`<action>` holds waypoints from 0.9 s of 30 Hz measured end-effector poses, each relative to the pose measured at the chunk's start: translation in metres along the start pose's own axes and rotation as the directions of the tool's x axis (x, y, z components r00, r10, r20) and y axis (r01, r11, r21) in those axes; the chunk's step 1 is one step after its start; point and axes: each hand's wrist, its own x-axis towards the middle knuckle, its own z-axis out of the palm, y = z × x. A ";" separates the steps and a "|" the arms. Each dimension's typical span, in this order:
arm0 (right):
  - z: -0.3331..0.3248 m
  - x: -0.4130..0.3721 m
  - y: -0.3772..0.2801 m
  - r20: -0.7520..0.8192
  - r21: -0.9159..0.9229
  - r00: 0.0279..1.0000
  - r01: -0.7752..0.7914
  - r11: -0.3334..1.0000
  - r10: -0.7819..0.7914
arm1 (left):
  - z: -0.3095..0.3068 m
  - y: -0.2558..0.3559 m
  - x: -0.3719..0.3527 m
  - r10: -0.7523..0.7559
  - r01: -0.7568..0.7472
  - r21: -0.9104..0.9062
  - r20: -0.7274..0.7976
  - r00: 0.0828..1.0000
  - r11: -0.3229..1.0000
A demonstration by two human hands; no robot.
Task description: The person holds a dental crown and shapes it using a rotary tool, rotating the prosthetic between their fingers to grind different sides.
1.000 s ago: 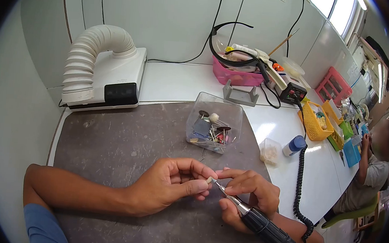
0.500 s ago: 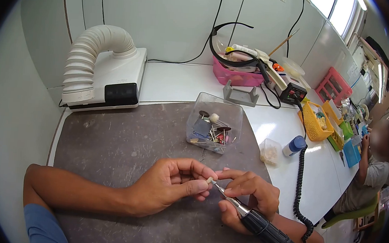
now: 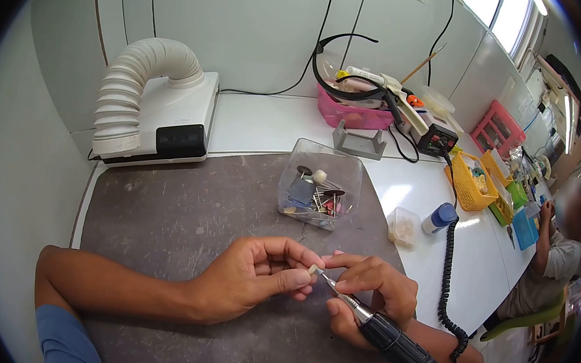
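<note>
Between thumb and index finger, my left hand point(image 3: 256, 274) pinches a small cream-coloured piece point(image 3: 313, 269), which looks like a dental crown. My right hand point(image 3: 377, 291) grips a black and silver rotary handpiece point(image 3: 394, 340), its metal nose angled up and to the left. The bur tip meets the small piece, or lies right beside it; the exact contact is too small to make out. My right index finger reaches across to the left fingertips. Both hands are over the scratched brown mat point(image 3: 163, 240).
Beyond my hands stands a clear plastic box point(image 3: 318, 214) of burs and polishing wheels. A small clear container point(image 3: 404, 228) and a blue-capped bottle point(image 3: 440, 218) are to the right, near the coiled cord point(image 3: 446, 282). A white hose unit point(image 3: 180, 115) stands back left. A person point(image 3: 558, 250) sits far right.
My hands, the small piece and the handpiece stay in nearly the same place. The person at far right has shifted their head slightly.
</note>
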 end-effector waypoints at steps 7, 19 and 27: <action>0.000 -0.003 0.002 0.022 -0.006 1.000 -0.015 1.000 0.015 | -0.002 -0.002 0.001 0.008 -0.008 -0.010 0.014 1.000 1.000; -0.001 -0.003 0.002 0.042 -0.020 0.999 0.012 1.000 -0.011 | -0.002 -0.002 0.001 0.013 -0.013 -0.012 0.011 1.000 1.000; -0.001 -0.003 0.002 0.039 -0.008 0.999 -0.008 1.000 0.008 | 0.000 -0.002 0.000 0.009 -0.009 -0.009 0.002 1.000 1.000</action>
